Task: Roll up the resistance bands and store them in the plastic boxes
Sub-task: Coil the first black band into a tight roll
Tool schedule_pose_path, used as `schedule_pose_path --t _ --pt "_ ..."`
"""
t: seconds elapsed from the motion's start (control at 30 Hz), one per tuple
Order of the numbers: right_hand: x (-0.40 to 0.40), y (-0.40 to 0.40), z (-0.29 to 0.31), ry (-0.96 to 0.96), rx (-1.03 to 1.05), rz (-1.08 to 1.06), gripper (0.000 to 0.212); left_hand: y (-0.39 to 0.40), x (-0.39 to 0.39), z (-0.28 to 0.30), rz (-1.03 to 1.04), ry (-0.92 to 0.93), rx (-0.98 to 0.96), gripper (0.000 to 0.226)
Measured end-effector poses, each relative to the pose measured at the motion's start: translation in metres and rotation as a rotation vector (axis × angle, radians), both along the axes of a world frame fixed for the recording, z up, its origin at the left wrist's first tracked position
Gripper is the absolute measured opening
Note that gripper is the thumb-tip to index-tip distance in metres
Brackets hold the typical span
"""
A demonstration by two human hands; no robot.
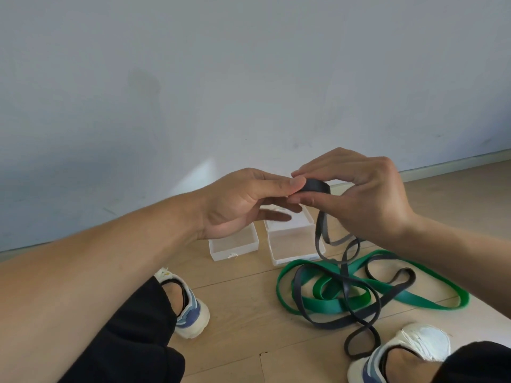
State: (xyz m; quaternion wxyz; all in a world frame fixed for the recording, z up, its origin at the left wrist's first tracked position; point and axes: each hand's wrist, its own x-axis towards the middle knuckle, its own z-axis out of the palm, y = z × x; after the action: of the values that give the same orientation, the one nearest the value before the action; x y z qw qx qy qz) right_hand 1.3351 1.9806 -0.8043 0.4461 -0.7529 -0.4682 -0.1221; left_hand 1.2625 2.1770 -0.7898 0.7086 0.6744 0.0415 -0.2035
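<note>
A black resistance band (pixel 345 288) trails in loose loops over the wooden floor, and its upper end is wound into a small roll (pixel 316 186) held in the air. My left hand (pixel 243 200) pinches the roll's left side with thumb and fingers. My right hand (pixel 359 194) grips the roll from the right and above. A green resistance band (pixel 326 304) lies unrolled on the floor under the black one. Two clear plastic boxes stand below my hands: the left box (pixel 235 248) and the right box (pixel 293 247), which appears hinged open.
A grey-white wall (pixel 249 78) rises just behind the boxes. My two feet in white and blue shoes rest on the floor, the left shoe (pixel 190 308) near the left box, the right shoe (pixel 403 352) touching the black band's nearest loop.
</note>
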Motion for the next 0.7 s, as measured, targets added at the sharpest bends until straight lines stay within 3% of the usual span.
schedule_pose_path --t 0.13,0.2,0.33,0.5,0.57,0.7 --pt "0.009 -0.004 -0.004 -0.232 -0.096 0.015 0.016 -0.018 -0.007 0.003 0.098 0.01 0.238 0.056" --pt "0.01 -0.003 -0.005 -0.312 -0.119 0.028 0.013 -0.024 -0.009 0.002 0.156 -0.049 0.333 0.041" --pt "0.009 -0.001 -0.005 -0.372 -0.105 0.024 0.01 -0.023 -0.012 0.0 0.136 -0.035 0.248 0.026" --pt "0.008 -0.003 -0.008 -0.233 -0.088 0.031 0.023 -0.022 -0.011 0.006 0.048 -0.007 0.095 0.017" --pt "0.006 -0.004 -0.007 -0.168 -0.074 0.016 0.029 -0.018 -0.009 0.007 0.006 -0.029 0.077 0.023" --pt "-0.001 -0.002 -0.001 -0.033 -0.06 0.013 0.027 -0.009 -0.007 0.002 -0.069 0.038 -0.035 0.021"
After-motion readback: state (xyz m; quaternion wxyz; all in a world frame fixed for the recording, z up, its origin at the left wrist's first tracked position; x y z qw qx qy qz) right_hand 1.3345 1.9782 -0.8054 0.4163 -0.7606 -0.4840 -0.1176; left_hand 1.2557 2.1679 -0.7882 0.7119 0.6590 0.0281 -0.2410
